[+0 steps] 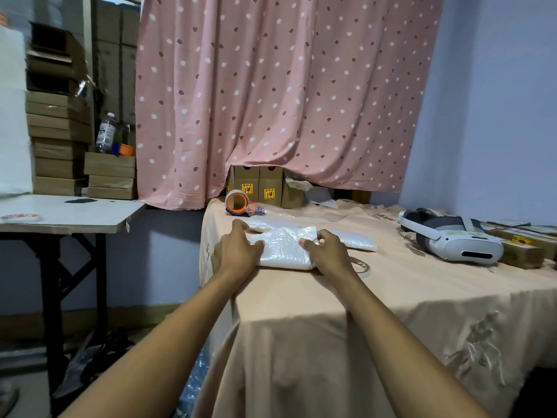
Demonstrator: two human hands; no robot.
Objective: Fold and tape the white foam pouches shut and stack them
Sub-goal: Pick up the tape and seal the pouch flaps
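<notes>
On peach tablecloth (391, 297), left hand (238, 251) and right hand (327, 251) gripping one folded foam pouch (284, 248), two flat pouches (271, 225) (354, 240) behind

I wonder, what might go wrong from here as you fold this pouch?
The left hand and right hand both grip the foam pouch, while the tape dispenser sits farther back on the tablecloth. Freeing a hand to reach it may let the fold spring open. The pouch also lies near the cloth's left edge and could slide off.
</notes>
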